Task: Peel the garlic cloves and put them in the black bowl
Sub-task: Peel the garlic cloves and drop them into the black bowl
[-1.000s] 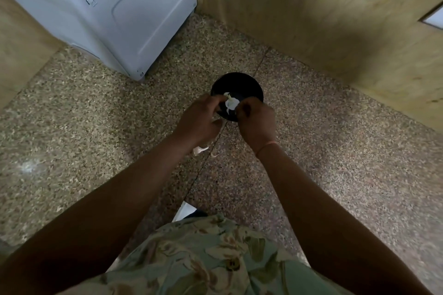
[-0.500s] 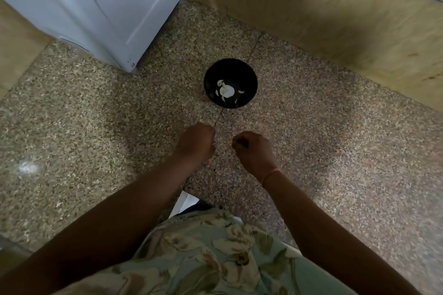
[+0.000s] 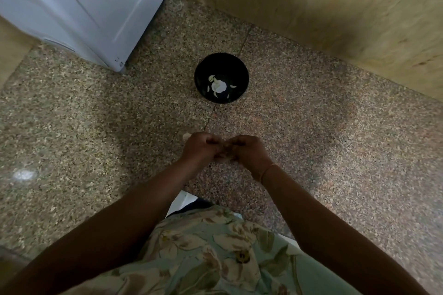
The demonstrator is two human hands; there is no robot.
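The black bowl [image 3: 199,74] stands on the speckled floor ahead of me. Inside it lie a white garlic bulb [image 3: 219,86] and a few loose pale pieces. My left hand [image 3: 200,148] and my right hand [image 3: 248,151] are curled and pressed together low over the floor, well short of the bowl. Their fingertips pinch a small pale garlic clove [image 3: 224,155], which is mostly hidden. A pale garlic scrap [image 3: 186,136] lies on the floor at my left hand's outer edge.
A white appliance [image 3: 96,7] stands at the back left, and a wooden wall [image 3: 323,7] runs along the back and right. My floral-patterned clothing [image 3: 215,258] fills the bottom of the view, with a white object [image 3: 183,200] on the floor just in front of it.
Both hands have pulled back from over the bowl toward me. They dropped to the floor, then came together around a small piece. The bowl's contents are now uncovered.
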